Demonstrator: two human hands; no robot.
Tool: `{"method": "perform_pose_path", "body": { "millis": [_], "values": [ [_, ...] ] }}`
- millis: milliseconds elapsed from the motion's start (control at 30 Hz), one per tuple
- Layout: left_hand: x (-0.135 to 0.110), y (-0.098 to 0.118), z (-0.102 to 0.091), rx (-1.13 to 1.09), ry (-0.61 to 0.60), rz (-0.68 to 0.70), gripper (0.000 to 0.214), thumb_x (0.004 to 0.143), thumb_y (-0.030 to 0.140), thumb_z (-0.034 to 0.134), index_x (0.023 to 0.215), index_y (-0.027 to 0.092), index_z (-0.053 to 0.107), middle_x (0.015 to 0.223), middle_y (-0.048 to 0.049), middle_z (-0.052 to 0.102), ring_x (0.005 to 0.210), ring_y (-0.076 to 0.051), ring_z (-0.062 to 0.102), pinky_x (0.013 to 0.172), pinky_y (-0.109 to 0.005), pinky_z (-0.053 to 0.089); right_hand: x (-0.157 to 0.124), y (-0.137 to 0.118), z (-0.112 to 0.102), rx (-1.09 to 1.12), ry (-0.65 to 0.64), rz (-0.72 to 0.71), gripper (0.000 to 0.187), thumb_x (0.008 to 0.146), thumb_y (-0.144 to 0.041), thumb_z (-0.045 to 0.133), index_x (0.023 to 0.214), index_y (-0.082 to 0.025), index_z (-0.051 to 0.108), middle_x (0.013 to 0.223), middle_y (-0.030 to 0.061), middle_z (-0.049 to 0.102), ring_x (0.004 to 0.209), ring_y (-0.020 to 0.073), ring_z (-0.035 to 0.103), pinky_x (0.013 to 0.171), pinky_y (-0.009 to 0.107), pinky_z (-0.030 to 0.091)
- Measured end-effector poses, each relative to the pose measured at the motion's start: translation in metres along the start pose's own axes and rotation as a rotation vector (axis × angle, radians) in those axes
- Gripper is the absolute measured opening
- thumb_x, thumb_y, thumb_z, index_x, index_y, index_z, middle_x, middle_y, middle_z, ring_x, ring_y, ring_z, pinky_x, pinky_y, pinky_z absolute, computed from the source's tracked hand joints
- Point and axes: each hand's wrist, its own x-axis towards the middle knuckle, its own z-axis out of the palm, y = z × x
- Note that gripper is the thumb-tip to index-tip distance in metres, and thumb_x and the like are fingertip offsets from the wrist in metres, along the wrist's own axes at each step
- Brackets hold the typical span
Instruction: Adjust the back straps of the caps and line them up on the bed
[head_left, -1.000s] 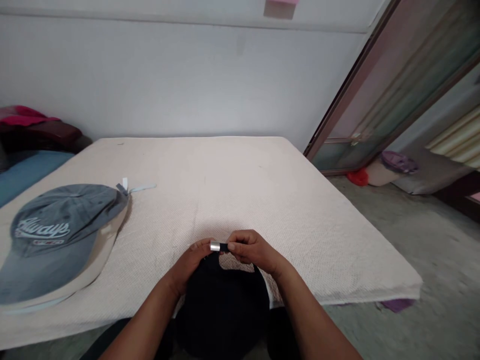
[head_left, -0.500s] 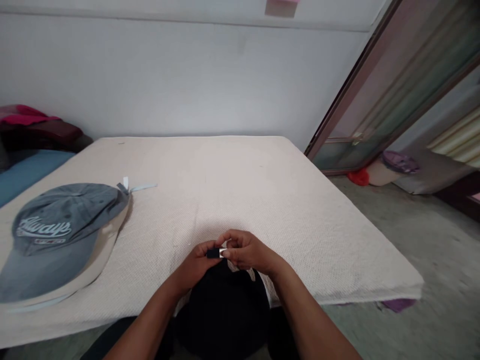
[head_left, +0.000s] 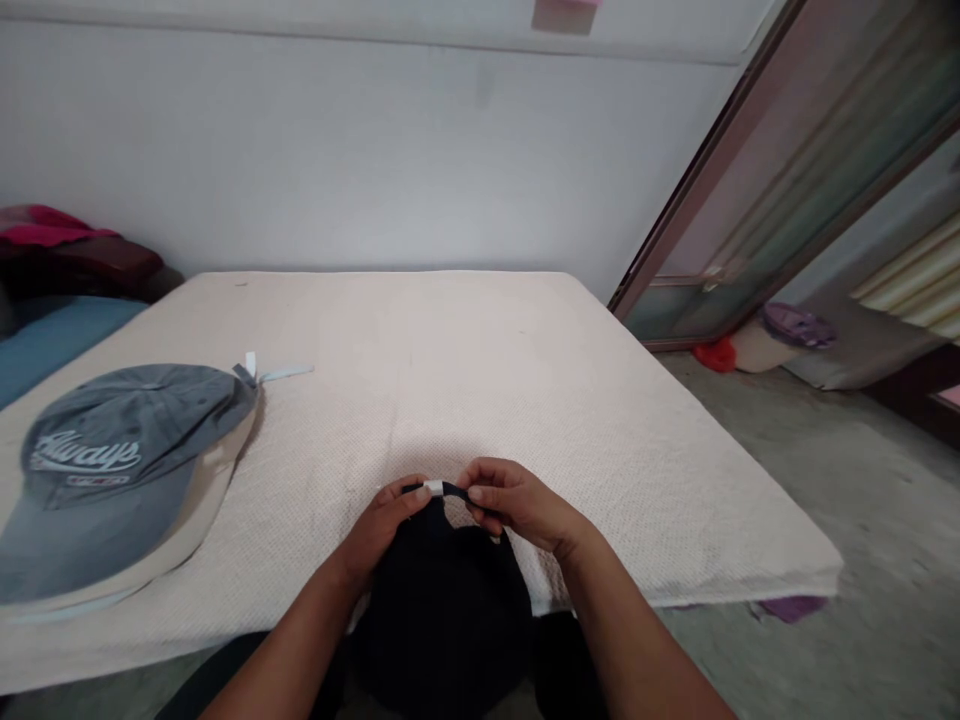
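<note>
A black cap (head_left: 450, 610) lies against my lap at the table's near edge, its back opening towards the wall. Across that opening runs a black strap (head_left: 454, 491) with a pale metal-looking buckle (head_left: 434, 488). My left hand (head_left: 384, 522) pinches the strap at the buckle's left side, thumb on top. With thumb and fingers closed, my right hand (head_left: 510, 502) grips the strap to the right of the buckle. To the left, a grey cap (head_left: 142, 440) with white "Always" lettering rests on top of a beige cap (head_left: 225, 480).
The caps are on a cream textured cover (head_left: 480, 380) over a flat, bed-like surface. A white wall (head_left: 375, 150) stands behind it. Blue fabric (head_left: 67, 335) lies at the left. A glass door (head_left: 720, 220) and a bin with a purple liner (head_left: 795, 325) are at the right.
My right hand has shifted slightly right, away from the buckle. A length of black strap now shows between the buckle and my right fingers. The other caps stay put.
</note>
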Motion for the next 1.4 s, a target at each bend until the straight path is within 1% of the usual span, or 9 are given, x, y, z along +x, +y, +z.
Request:
{"method": "perform_pose_path", "body": {
  "millis": [133, 333, 433, 533, 767, 867, 1067, 1233, 1400],
  "values": [
    [-0.003, -0.001, -0.003, 0.014, -0.045, -0.038, 0.024, 0.068, 0.031, 0.076, 0.081, 0.016, 0.063, 0.059, 0.0038, 0.055, 0.048, -0.007, 0.046, 0.047, -0.019, 0.033, -0.001, 0.001, -0.001, 0.07, 0.019, -0.009, 0.015, 0.074, -0.024, 0.069, 0.08, -0.014, 0.059, 0.056, -0.0055, 0.05, 0.044, 0.0034, 0.036, 0.042, 0.018, 0.023],
    [-0.004, -0.001, -0.001, 0.014, -0.009, -0.031, 0.014, 0.07, 0.026, 0.073, 0.077, 0.016, 0.067, 0.067, 0.0011, 0.061, 0.059, -0.01, 0.053, 0.057, -0.021, 0.039, 0.002, 0.002, 0.003, 0.121, -0.018, -0.017, 0.019, 0.074, -0.027, 0.072, 0.085, -0.016, 0.061, 0.059, -0.0061, 0.048, 0.044, 0.0026, 0.034, 0.042, 0.017, 0.019],
    [-0.002, 0.0, 0.003, 0.061, -0.057, 0.004, 0.013, 0.073, 0.025, 0.07, 0.082, 0.016, 0.069, 0.075, -0.0021, 0.066, 0.067, -0.013, 0.056, 0.064, -0.024, 0.041, 0.003, 0.004, 0.004, 0.103, -0.026, -0.023, 0.025, 0.072, -0.029, 0.073, 0.091, -0.017, 0.062, 0.061, -0.0059, 0.048, 0.046, 0.0032, 0.037, 0.042, 0.017, 0.02],
    [0.0, -0.001, 0.006, 0.089, -0.07, 0.0, 0.013, 0.071, 0.024, 0.07, 0.081, 0.016, 0.068, 0.074, -0.0019, 0.066, 0.068, -0.015, 0.057, 0.065, -0.025, 0.041, 0.003, 0.004, 0.005, 0.089, -0.042, -0.029, 0.027, 0.072, -0.03, 0.074, 0.092, -0.017, 0.062, 0.063, -0.0051, 0.05, 0.049, 0.0041, 0.042, 0.043, 0.017, 0.023],
    [0.0, -0.003, 0.003, 0.062, 0.078, -0.03, 0.02, 0.068, 0.033, 0.071, 0.062, 0.015, 0.063, 0.056, 0.0022, 0.054, 0.052, -0.01, 0.044, 0.052, -0.023, 0.033, 0.0, -0.003, 0.007, 0.112, -0.051, -0.046, 0.025, 0.072, -0.03, 0.073, 0.089, -0.016, 0.061, 0.054, -0.0086, 0.045, 0.041, 0.0027, 0.031, 0.04, 0.018, 0.02],
    [-0.001, -0.002, 0.003, 0.118, 0.059, -0.035, 0.018, 0.072, 0.031, 0.067, 0.065, 0.016, 0.062, 0.059, 0.0024, 0.054, 0.054, -0.011, 0.044, 0.055, -0.024, 0.034, 0.001, -0.002, 0.008, 0.093, -0.057, -0.042, 0.023, 0.072, -0.029, 0.073, 0.085, -0.015, 0.061, 0.055, -0.0075, 0.047, 0.042, 0.0027, 0.031, 0.04, 0.018, 0.019],
    [-0.003, 0.001, 0.006, 0.263, 0.019, 0.021, 0.017, 0.076, 0.03, 0.063, 0.065, 0.017, 0.062, 0.061, 0.0006, 0.055, 0.058, -0.013, 0.045, 0.057, -0.025, 0.034, 0.001, -0.001, 0.009, -0.001, -0.079, -0.069, 0.027, 0.074, -0.027, 0.071, 0.097, -0.017, 0.062, 0.055, -0.0085, 0.044, 0.045, 0.004, 0.031, 0.042, 0.019, 0.022],
    [0.0, -0.005, 0.004, 0.079, -0.014, -0.056, 0.016, 0.073, 0.032, 0.065, 0.069, 0.017, 0.062, 0.058, 0.0025, 0.052, 0.052, -0.011, 0.041, 0.053, -0.024, 0.032, 0.003, 0.0, 0.011, -0.099, 0.03, -0.091, 0.021, 0.075, -0.023, 0.068, 0.094, -0.018, 0.063, 0.053, -0.0094, 0.04, 0.045, 0.0045, 0.032, 0.043, 0.019, 0.024],
    [0.002, -0.008, 0.002, 0.11, 0.026, -0.041, 0.014, 0.072, 0.03, 0.066, 0.07, 0.017, 0.063, 0.061, 0.0018, 0.055, 0.056, -0.012, 0.044, 0.055, -0.024, 0.033, 0.003, 0.001, 0.011, 0.019, -0.03, -0.114, 0.021, 0.076, -0.023, 0.067, 0.095, -0.017, 0.063, 0.054, -0.0086, 0.042, 0.044, 0.0037, 0.031, 0.043, 0.019, 0.022]
  ]
}}
